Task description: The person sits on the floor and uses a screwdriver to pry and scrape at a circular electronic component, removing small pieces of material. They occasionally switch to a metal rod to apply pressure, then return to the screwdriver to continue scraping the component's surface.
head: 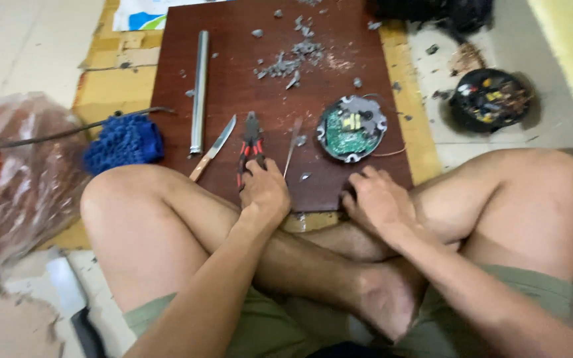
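Pliers (251, 140): red-handled pair lay near the front edge of the brown board (233, 79), nose pointing toward the far edge; my left hand (264, 189) rested on the handle ends, fingers curled over them, though I could not tell whether the hold was firm.
Handling of pliers: judged stiff, steel, moderately heavy for their size; the sleeved handles looked the least slippery place to take hold, well back from the pivot.
Right hand (376, 199): lay loosely curled at the front right corner of the board, holding nothing that I could see, near the round circuit unit (352, 128).
Circuit unit: green board in a grey notched ring, thin wires trailing toward the right edge; judged light and fragile, best taken by the ring and not by the components.
Knife (212, 148): wooden handle at the front edge, blade slanting inward, just left of the pliers.
Thin tool (292, 147): slender metal shaft just right of the pliers; its kind was unclear.
Metal tube (199, 93): lay lengthwise along the left edge of the board.
Grey fragments (293, 56): scattered near the far edge.
Black bowl (490, 98): stood off the board beyond its right edge, holding small mixed parts, yellow and red among them.
Blue mesh bundle (124, 141): beside the left edge.
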